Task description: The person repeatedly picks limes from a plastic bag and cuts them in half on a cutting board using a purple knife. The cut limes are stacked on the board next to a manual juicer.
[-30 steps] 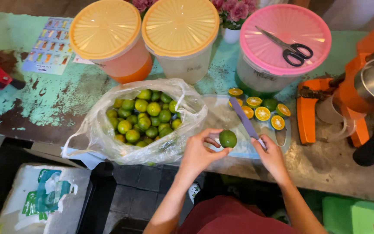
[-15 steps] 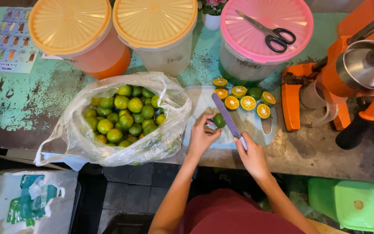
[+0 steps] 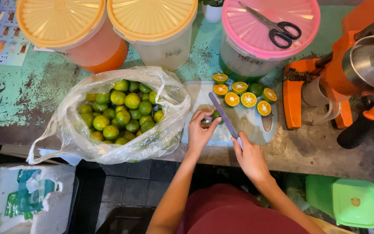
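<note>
Head view. The left hand [image 3: 199,132] pins a green lime [image 3: 215,115] to the cutting board [image 3: 256,130], fingers closed around it; a second earlier the lime sat exposed and whole, and the knife [image 3: 221,113], gripped by the right hand [image 3: 249,156], now lies across it with the blade bearing on the fruit, which indicates a cut in progress. Cut halves [image 3: 241,93] lie in a row at the board's far edge. A clear plastic bag [image 3: 66,130] on the table [image 3: 14,99] holds many whole limes. Two yellow-lidded tubs [image 3: 61,21] and a pink-lidded tub [image 3: 265,47] stand closed; scissors [image 3: 273,25] rest on the pink lid.
</note>
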